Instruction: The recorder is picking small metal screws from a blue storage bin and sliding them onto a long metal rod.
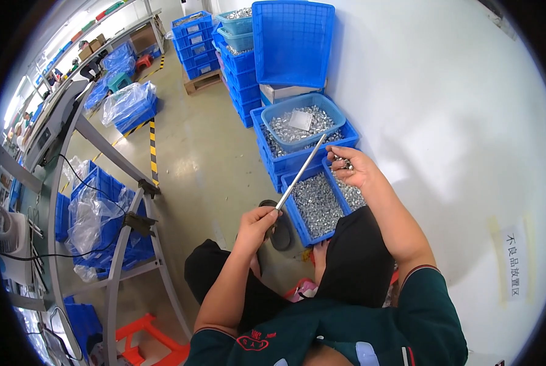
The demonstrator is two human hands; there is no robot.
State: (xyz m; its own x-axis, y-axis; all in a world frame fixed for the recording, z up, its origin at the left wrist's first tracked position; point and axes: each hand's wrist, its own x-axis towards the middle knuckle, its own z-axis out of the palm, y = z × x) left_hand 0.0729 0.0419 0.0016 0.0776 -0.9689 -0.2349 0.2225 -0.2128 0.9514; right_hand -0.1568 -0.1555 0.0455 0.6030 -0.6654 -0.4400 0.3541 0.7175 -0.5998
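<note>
My left hand [257,224] is closed round the lower end of a thin, straight metal rod [300,172]. The rod slants up and to the right, its far tip in front of a light-blue basket [303,146] of small shiny metal parts. Just right of that tip, my right hand [353,166] curls its fingers over several small metal parts [343,163]. Below the hands stands a blue bin [294,213] full of small silvery parts, with a second blue bin partly hidden by my right hand and knee.
A white wall [456,134] rises on the right. Blue crates [242,91] are stacked at the back, with a large blue crate [294,43] propped upright. On the left are a grey metal-framed workbench [115,262], plastic-covered blue crates [99,213] and an orange stool [148,338].
</note>
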